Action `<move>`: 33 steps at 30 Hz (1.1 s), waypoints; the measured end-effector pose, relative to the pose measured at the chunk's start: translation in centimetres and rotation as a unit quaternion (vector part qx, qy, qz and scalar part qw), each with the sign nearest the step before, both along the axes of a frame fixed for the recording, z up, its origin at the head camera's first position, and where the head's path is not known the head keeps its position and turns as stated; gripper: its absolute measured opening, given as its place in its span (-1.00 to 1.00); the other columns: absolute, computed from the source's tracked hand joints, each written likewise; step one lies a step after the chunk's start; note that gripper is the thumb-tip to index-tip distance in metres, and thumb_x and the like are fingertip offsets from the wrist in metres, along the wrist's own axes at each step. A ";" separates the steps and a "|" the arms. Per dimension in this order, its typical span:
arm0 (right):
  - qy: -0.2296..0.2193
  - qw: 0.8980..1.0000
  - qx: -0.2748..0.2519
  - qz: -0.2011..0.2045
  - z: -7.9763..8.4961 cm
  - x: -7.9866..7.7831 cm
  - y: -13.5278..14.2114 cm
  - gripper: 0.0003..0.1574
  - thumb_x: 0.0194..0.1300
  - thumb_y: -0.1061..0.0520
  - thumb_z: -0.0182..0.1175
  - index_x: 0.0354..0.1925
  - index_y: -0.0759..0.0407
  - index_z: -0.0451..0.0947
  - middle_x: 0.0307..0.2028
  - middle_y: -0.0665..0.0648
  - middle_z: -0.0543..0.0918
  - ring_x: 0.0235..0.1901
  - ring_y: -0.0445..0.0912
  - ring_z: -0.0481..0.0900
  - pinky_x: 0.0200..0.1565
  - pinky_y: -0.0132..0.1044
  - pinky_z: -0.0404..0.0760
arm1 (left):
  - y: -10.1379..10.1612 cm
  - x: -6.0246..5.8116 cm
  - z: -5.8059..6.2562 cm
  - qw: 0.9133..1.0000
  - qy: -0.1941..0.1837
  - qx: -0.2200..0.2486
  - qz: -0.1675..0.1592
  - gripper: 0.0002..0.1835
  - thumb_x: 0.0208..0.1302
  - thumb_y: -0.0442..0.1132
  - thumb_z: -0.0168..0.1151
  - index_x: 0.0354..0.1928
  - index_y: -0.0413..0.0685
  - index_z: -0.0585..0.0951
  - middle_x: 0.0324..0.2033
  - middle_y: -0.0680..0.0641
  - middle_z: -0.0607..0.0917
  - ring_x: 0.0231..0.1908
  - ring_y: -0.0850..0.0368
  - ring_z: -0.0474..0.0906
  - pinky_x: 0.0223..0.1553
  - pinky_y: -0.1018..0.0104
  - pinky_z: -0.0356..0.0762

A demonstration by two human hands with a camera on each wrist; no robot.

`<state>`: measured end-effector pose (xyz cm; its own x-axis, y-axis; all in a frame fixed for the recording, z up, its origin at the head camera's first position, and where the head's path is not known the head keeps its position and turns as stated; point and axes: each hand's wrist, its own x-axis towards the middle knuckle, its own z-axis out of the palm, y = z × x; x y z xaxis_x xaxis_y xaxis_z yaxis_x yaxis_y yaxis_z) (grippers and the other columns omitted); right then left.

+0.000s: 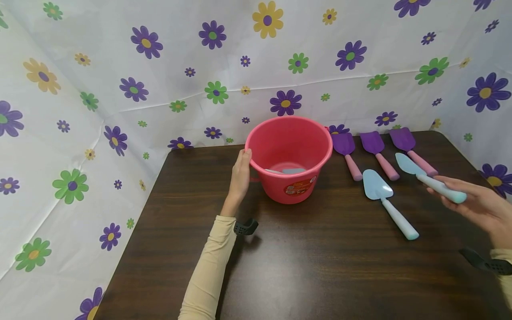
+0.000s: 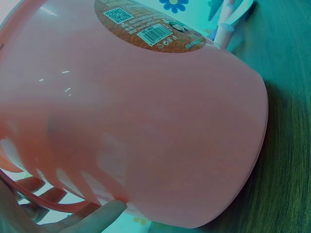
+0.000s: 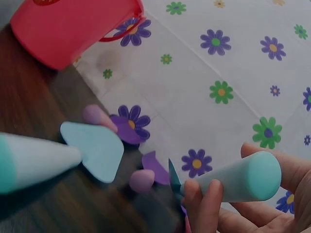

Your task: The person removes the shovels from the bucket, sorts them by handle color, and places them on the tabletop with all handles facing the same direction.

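My left hand (image 1: pixel 240 175) rests against the left side of a pink bucket (image 1: pixel 294 189), fingertips right at its rim. In the left wrist view, a fingertip touches the bucket wall (image 2: pixel 160 131) beside the thin handle (image 2: pixel 63 206). Pale blue and white pieces (image 1: pixel 294 170) lie inside the bucket, mostly hidden. At the right, my right hand (image 1: pixel 476 200) holds a pale blue garden trowel (image 1: pixel 440 186) by its handle, blade pointing to the back left. A second pale blue trowel (image 1: pixel 378 186) lies on the table between that hand and the bucket.
Three purple hand shovels with pink handles, a left one (image 1: pixel 345 144), a middle one (image 1: pixel 373 143) and a right one (image 1: pixel 403 140), lie in a row along the back right table edge. A flower-printed sheet (image 1: pixel 224 58) hangs behind the dark wooden table (image 1: pixel 312 266).
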<state>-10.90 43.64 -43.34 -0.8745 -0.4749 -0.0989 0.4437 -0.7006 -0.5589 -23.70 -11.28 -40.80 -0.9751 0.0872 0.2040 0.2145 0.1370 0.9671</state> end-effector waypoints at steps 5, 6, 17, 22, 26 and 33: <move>-0.017 0.998 0.059 -0.032 -0.6 0.4 0.6 -0.31 0.68 0.29 -0.43 0.10 0.24 0.71 0.03 0.24 0.70 0.07 0.11 0.70 0.06 -0.17 0.71 | 0.0 0.0 0.0 1.000 0.006 0.002 -0.003 -0.38 0.58 0.15 -0.19 0.39 -0.16 0.37 0.18 -0.35 0.54 0.16 -0.35 0.51 -0.19 -0.49 0.63; -0.023 0.996 0.074 -0.039 -0.7 0.5 0.7 -0.33 0.68 0.29 -0.40 0.07 0.23 0.72 0.01 0.23 0.71 0.04 0.09 0.71 0.04 -0.18 0.72 | 0.0 0.0 0.0 1.000 0.006 0.002 -0.003 -0.38 0.58 0.15 -0.19 0.39 -0.17 0.37 0.18 -0.35 0.54 0.16 -0.35 0.52 -0.20 -0.49 0.63; -0.010 0.987 0.148 -0.059 -1.5 1.2 1.3 -0.37 0.67 0.29 -0.31 0.06 0.16 0.75 -0.02 0.16 0.74 0.00 0.04 0.75 -0.04 -0.19 0.76 | -0.1 -0.1 0.0 1.000 0.006 -0.007 -0.004 -0.36 0.58 0.17 -0.22 0.41 -0.15 0.35 0.19 -0.32 0.55 0.15 -0.33 0.52 -0.19 -0.41 0.67; -0.001 0.989 0.135 -0.055 -1.8 1.5 1.4 -0.36 0.66 0.33 -0.33 0.10 0.18 0.74 0.00 0.16 0.74 0.02 0.06 0.75 -0.03 -0.17 0.76 | 0.0 0.0 0.0 1.000 0.007 -0.005 -0.005 -0.36 0.58 0.17 -0.22 0.41 -0.16 0.36 0.18 -0.33 0.55 0.14 -0.32 0.53 -0.20 -0.42 0.67; -0.005 0.986 0.152 -0.063 -1.9 1.6 1.4 -0.36 0.67 0.32 -0.32 0.09 0.15 0.75 -0.02 0.13 0.74 0.00 0.05 0.76 -0.05 -0.17 0.77 | 0.0 -0.1 -0.1 1.000 0.005 -0.002 -0.002 -0.36 0.58 0.16 -0.22 0.40 -0.18 0.37 0.17 -0.35 0.55 0.13 -0.34 0.54 -0.20 -0.46 0.64; -0.001 0.984 0.166 -0.070 -2.4 1.9 1.6 -0.37 0.67 0.30 -0.30 0.08 0.11 0.76 -0.04 0.09 0.74 -0.02 0.04 0.76 -0.07 -0.17 0.77 | 0.0 -0.1 0.0 1.000 -0.001 -0.005 0.001 -0.36 0.58 0.18 -0.22 0.39 -0.14 0.37 0.16 -0.32 0.56 0.11 -0.30 0.55 -0.17 -0.43 0.66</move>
<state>-9.02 45.21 -45.69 -0.9287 -0.2910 -0.2298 0.3568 -0.5331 -0.7671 -23.77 -11.30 -40.83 -0.9758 0.0869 0.2005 0.2117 0.1475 0.9661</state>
